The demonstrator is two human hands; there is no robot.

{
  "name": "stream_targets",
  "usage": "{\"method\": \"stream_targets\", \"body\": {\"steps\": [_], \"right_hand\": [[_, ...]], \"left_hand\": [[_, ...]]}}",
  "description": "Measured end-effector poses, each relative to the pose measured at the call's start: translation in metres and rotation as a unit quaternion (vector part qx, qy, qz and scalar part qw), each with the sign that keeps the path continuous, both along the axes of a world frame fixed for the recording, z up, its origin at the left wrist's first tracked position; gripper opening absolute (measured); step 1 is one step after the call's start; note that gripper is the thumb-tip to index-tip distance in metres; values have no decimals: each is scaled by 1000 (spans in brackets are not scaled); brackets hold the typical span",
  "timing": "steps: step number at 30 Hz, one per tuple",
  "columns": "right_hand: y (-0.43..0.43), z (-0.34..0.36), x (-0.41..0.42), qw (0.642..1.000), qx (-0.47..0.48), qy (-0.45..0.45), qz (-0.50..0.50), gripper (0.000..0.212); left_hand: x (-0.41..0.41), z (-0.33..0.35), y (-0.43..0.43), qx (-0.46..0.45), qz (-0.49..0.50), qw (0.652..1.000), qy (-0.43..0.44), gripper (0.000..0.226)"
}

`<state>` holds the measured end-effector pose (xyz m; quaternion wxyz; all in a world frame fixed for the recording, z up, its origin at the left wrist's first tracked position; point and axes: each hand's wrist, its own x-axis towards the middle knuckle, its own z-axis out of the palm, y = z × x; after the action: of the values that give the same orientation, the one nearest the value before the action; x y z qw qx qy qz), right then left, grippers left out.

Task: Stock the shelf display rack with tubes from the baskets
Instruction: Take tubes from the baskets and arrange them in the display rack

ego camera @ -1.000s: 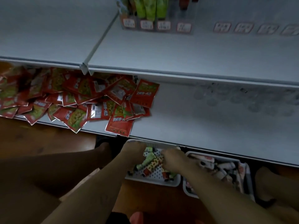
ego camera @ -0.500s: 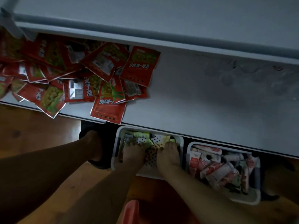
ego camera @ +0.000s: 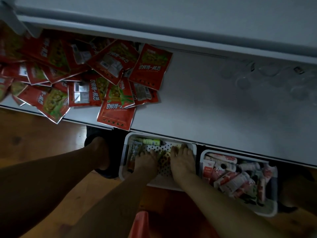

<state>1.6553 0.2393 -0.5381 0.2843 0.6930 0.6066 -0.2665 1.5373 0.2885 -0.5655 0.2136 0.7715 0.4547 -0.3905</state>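
Head view: hands [ego camera: 146, 162] [ego camera: 182, 160] on slim tubes [ego camera: 151, 141] in perforated white basket [ego camera: 124, 152]

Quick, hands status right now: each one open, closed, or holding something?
Left hand: down among the tubes in the left basket; grip cannot be told.
Right hand: open, fingers spread in the same basket.

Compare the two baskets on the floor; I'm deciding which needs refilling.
The left basket is nearly empty, perforated floor showing; the right basket is heaped. The left basket holds greenish tubes; the right basket holds red-and-white tubes. Both are white.
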Motion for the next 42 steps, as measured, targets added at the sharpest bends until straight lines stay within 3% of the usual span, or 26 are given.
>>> {"method": "stream_targets", "body": {"steps": [6,10,13,15,18,20,27,31,34,36,37,39,42], "right_hand": [[-9,-4,-1,996,32,50,-67,72],[-12,-11,-4,982,40,94,-160,77],[-16,-16,-7,954,69,144,-255,53],[-17,-11,-6,949,90,168,-251,46],[-9,1,4,938,85,212,-260,65],[-4,11,14,914,53,262,-304,69],[-12,77,49,795,31,434,-422,24],[-19,108,51,804,72,457,-374,9],[-16,146,49,827,129,443,-322,33],[-12,178,48,817,177,457,-304,34],[-10,195,48,796,190,483,-311,28],[-10,230,48,754,193,540,-321,19],[-7,276,52,785,286,490,-248,27]], "left_hand": [[-1,10,4,-18,52,998,-40,56],[1,16,7,-48,98,991,-74,56],[1,19,5,-73,120,985,-104,66],[0,23,4,-82,130,979,-135,65],[-3,41,11,-75,139,975,-158,56],[-5,55,19,-51,127,975,-178,50],[0,132,35,27,53,970,-236,45],[2,185,37,47,14,966,-256,36],[-5,228,40,90,-6,955,-284,30],[-6,257,43,110,-10,944,-310,27],[-6,272,44,121,-10,938,-326,28],[-5,306,47,156,5,917,-367,34],[1,357,49,201,33,866,-457,29]]}}
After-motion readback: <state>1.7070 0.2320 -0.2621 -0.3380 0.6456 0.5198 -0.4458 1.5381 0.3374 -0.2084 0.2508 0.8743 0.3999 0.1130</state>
